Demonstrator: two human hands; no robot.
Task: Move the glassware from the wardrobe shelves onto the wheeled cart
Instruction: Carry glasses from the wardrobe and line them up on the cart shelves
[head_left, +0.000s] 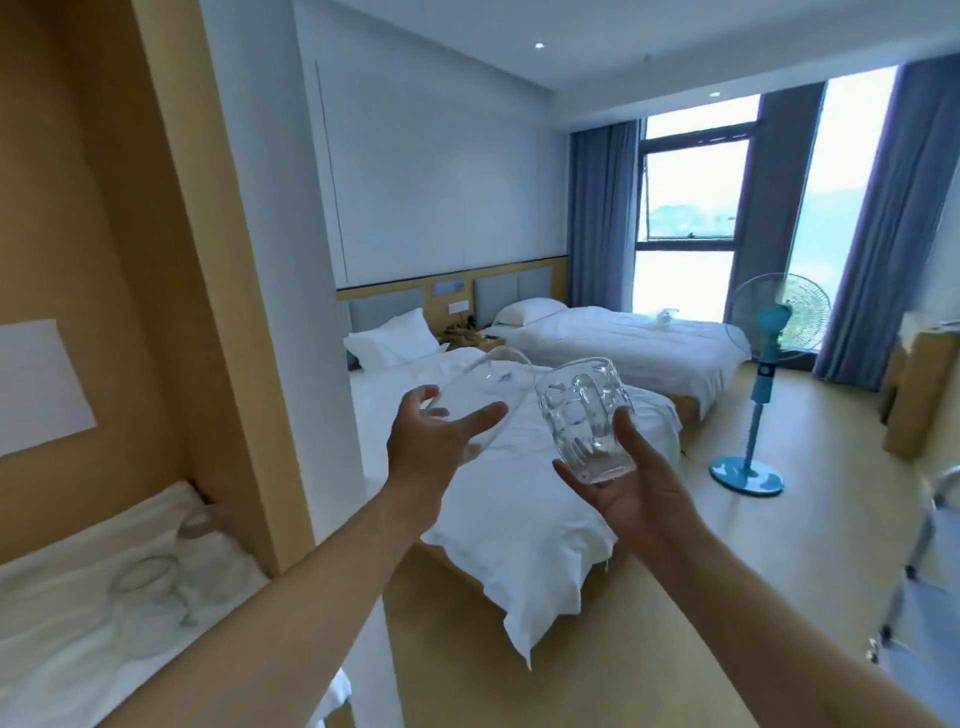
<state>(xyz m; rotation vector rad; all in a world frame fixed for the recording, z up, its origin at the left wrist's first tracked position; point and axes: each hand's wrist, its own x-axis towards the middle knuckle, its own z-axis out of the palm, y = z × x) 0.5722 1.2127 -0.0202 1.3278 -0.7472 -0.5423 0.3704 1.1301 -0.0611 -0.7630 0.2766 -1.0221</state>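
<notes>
Left hand (434, 441) grips tumbler (478, 395); right hand (631, 488) grips mug (584, 415)

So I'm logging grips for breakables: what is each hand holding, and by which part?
Left hand grips a smooth clear glass around its side. Right hand holds a dimpled glass mug by its base.

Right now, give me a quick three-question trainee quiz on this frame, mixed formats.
1. True or false: both hands hold glassware.
2. Which hand holds the dimpled mug with a handle? A) left B) right
3. Fill in: more glasses remain on the white cloth on the wardrobe ____.

Key:
1. True: the left hand grips a smooth glass, and the right hand holds the mug.
2. B.
3. Shelf; blurred glasses stand on the shelf at lower left.
</notes>
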